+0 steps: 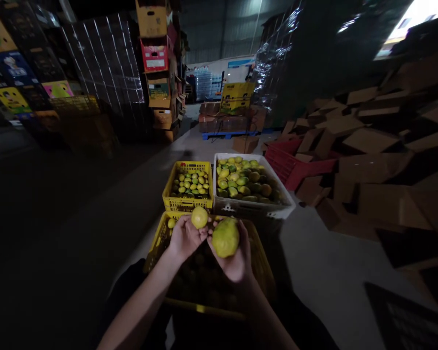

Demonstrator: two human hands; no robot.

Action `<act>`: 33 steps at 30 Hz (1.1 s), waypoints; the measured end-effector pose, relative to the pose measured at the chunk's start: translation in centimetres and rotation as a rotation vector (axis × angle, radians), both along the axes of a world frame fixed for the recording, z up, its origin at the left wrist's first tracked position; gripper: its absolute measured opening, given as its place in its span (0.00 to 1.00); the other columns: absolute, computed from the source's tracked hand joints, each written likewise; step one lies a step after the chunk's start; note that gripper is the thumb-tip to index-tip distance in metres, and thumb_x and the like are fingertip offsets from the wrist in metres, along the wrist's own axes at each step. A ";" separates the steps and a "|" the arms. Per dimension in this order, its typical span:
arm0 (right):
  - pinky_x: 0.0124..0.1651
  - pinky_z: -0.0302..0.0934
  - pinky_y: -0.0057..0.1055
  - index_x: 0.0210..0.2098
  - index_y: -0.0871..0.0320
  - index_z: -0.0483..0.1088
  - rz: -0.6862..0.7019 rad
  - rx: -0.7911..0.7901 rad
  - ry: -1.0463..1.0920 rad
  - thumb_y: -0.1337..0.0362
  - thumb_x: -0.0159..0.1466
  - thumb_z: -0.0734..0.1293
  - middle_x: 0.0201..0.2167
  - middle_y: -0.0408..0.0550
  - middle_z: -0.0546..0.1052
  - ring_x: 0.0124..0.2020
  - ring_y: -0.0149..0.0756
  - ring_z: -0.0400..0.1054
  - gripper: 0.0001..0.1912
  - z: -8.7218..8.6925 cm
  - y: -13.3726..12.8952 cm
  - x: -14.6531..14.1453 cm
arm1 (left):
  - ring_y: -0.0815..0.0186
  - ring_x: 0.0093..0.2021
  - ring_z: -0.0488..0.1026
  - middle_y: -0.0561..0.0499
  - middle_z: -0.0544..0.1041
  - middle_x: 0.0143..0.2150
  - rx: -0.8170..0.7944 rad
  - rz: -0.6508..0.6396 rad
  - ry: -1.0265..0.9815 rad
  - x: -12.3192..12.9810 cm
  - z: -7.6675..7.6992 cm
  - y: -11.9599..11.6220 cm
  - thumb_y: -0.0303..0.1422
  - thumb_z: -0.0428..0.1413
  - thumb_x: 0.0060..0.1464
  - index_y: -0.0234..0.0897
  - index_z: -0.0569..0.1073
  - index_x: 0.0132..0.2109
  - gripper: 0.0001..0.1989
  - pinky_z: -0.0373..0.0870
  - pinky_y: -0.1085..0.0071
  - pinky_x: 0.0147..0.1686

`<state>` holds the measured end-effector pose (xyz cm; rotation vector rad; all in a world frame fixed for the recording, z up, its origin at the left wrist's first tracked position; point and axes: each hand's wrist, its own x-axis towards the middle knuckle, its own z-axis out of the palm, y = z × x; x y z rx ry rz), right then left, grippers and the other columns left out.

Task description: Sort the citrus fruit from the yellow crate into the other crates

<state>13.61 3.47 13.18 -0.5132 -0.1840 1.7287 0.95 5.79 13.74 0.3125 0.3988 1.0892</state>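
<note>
Small yellow fruit (199,217) rests in the curled fingers of the left hand (186,239), a larger green-yellow fruit (225,237) in those of the right hand (237,266), centre frame, head view, above a yellow crate (200,308), seemingly under comparison; setting either down calls for loosened fingers.

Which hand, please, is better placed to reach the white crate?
Right, probably: the right hand lines up with the white crate, while the left hand lines up with the far yellow crate.

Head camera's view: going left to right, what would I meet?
Blue box, red box, small fruit in the left hand, bigger fruit in the right hand, red crate.
</note>
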 end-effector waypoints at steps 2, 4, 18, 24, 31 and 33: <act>0.31 0.68 0.28 0.34 0.54 0.73 -0.040 0.069 -0.083 0.48 0.57 0.64 0.28 0.42 0.79 0.29 0.34 0.74 0.17 0.0 0.3 0.0 | 0.67 0.27 0.70 0.44 0.76 0.33 0.024 -0.002 -0.030 -0.2 0.2 -0.2 0.30 0.49 0.48 0.29 0.73 0.40 0.13 0.69 0.70 0.32; 0.30 0.68 0.28 0.33 0.55 0.73 -0.107 0.109 -0.191 0.48 0.55 0.66 0.26 0.43 0.79 0.29 0.35 0.74 0.17 0.0 0.6 -0.1 | 0.66 0.28 0.71 0.44 0.77 0.33 0.015 0.027 -0.041 -0.3 0.3 -0.2 0.28 0.50 0.45 0.31 0.73 0.40 0.14 0.69 0.71 0.31; 0.36 0.65 0.30 0.32 0.59 0.75 -0.496 0.235 -0.630 0.51 0.54 0.70 0.30 0.45 0.78 0.33 0.35 0.72 0.17 -2.4 1.0 -3.2 | 0.70 0.26 0.67 0.51 0.68 0.22 0.075 0.290 0.213 0.3 0.0 -0.7 0.31 0.52 0.45 0.34 0.68 0.19 0.10 0.65 0.76 0.29; 0.36 0.66 0.32 0.33 0.59 0.76 -0.475 0.250 -0.759 0.51 0.56 0.68 0.30 0.47 0.79 0.32 0.38 0.72 0.17 -2.5 -0.2 -4.3 | 0.70 0.31 0.70 0.52 0.71 0.26 0.109 0.418 0.225 -0.1 0.6 -0.7 0.29 0.53 0.44 0.33 0.71 0.21 0.08 0.66 0.75 0.38; 0.40 0.65 0.29 0.33 0.55 0.78 -0.416 0.359 -0.760 0.58 0.58 0.67 0.33 0.45 0.80 0.35 0.37 0.72 0.10 -2.7 -0.8 -4.1 | 0.70 0.27 0.70 0.52 0.71 0.24 -0.247 0.352 0.007 -0.8 1.1 -0.3 0.25 0.50 0.48 0.34 0.68 0.24 0.07 0.68 0.73 0.35; 0.41 0.64 0.30 0.33 0.56 0.78 -0.413 0.364 -0.762 0.59 0.57 0.68 0.33 0.45 0.80 0.35 0.37 0.71 0.09 -2.6 -0.8 -4.0 | 0.70 0.26 0.69 0.52 0.71 0.24 -0.254 0.345 0.002 -0.9 1.2 -0.4 0.25 0.51 0.48 0.35 0.67 0.23 0.07 0.68 0.73 0.33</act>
